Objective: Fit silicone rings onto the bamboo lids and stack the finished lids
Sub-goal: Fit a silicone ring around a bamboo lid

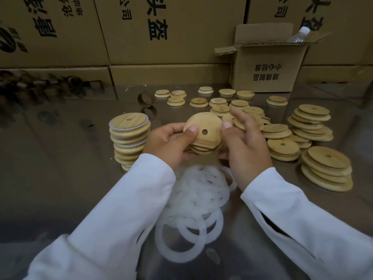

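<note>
Both hands hold a small stack of round bamboo lids point(205, 126) with a centre hole, lifted above the table. My left hand point(171, 141) grips the stack's left edge, thumb on the top lid. My right hand point(245, 142) grips its right edge, thumb on top. Below my wrists lies a heap of white translucent silicone rings point(198, 199). To the left stands a leaning stack of lids with rings fitted point(129, 138). Bare lids sit in low stacks at the right point(325, 168) and behind point(311, 122).
Loose single lids point(218, 102) are scattered over the shiny steel table point(60, 168) behind the hands. A small open cardboard box point(268, 67) with a plastic bottle point(298, 34) stands at the back right. Large printed cartons point(141, 31) wall off the rear. A brown tape ring point(145, 99) stands near the lids.
</note>
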A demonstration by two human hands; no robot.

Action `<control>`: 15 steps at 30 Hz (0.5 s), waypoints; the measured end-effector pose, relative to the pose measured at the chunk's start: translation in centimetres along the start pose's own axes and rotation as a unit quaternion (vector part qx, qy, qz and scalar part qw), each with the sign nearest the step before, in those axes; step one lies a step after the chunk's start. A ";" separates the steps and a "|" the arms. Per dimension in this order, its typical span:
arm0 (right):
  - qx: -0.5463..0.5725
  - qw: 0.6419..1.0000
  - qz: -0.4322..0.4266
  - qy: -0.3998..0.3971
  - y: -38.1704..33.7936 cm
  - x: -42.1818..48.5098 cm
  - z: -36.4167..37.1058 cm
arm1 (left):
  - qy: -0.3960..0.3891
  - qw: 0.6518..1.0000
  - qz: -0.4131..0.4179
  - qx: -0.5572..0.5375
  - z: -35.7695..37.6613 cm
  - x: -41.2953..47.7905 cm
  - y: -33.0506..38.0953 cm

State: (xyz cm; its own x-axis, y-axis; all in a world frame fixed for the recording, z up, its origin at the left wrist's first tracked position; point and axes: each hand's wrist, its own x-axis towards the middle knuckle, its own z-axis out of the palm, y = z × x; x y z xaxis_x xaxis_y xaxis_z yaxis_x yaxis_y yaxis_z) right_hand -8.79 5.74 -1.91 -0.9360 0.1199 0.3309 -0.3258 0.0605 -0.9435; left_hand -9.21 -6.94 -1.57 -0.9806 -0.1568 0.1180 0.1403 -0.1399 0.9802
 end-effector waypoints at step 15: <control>-0.490 0.850 -0.147 -0.124 1.8 0.3 -1.3 | 0.004 0.997 0.019 -0.072 -0.7 0.3 -0.3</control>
State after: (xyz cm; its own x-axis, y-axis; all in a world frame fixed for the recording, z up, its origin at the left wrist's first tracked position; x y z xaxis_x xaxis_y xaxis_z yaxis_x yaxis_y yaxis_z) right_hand -9.47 7.19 -3.49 -0.8719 -0.2491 0.4216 -0.3979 0.8623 -0.3132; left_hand -9.45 -7.65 -1.95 -0.9729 -0.1728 0.1534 0.1968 -0.2720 0.9420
